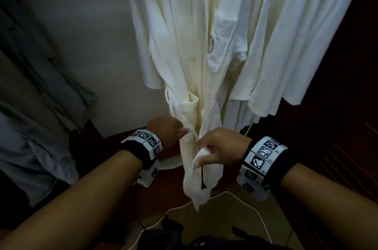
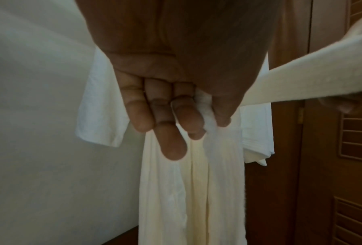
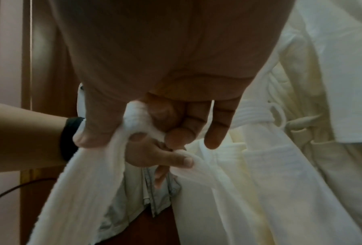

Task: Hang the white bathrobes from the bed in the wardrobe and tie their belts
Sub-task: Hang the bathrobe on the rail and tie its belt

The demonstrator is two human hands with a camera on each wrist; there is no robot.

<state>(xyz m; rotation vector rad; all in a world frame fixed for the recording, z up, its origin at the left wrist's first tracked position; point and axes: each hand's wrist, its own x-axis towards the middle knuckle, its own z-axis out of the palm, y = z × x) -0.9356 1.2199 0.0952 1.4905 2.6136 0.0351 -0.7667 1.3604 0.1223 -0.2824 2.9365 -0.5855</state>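
Observation:
Two white bathrobes hang side by side in the head view: one in the middle (image 1: 180, 45) and one to its right (image 1: 296, 45). The middle robe's white belt (image 1: 190, 168) runs through a loop (image 3: 276, 114) at its waist and droops in a fold between my hands. At waist height in front of the robe, my left hand (image 1: 180, 130) pinches the belt (image 2: 209, 119) between thumb and forefinger. My right hand (image 1: 204, 153) grips another stretch of the belt (image 3: 133, 119) in curled fingers, close beside the left hand (image 3: 154, 157).
Dark grey clothes (image 1: 41, 106) hang at the left against a pale wall (image 1: 92, 34). A louvred wooden door (image 2: 354, 132) stands to the right. A white cable (image 1: 245, 198) and a dark bag (image 1: 169, 233) lie on the floor below the hands.

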